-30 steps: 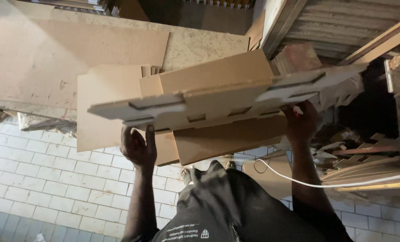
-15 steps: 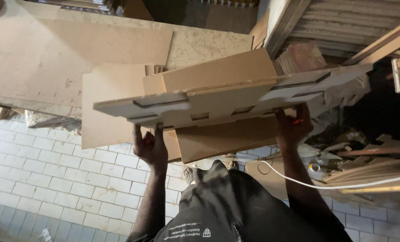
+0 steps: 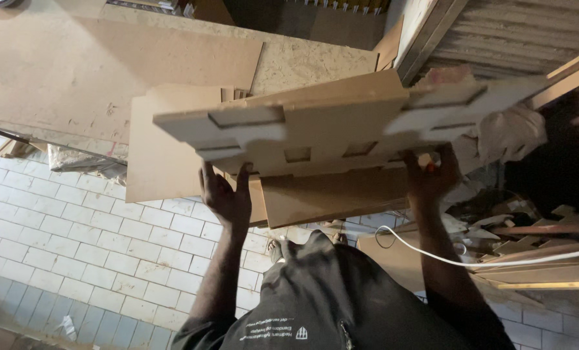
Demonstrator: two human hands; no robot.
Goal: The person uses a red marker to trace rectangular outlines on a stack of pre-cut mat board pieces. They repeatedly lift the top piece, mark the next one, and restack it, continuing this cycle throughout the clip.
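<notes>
Two hands: left hand, right hand. One notched board centre frame. One white cable lower right.

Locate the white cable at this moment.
In the head view, the white cable runs lower right, from beside the right hand's forearm across the wood scraps, below the held boards.

Your left hand and right hand grip the near edge of a stack of notched boards, held above the white tiled floor.
</notes>
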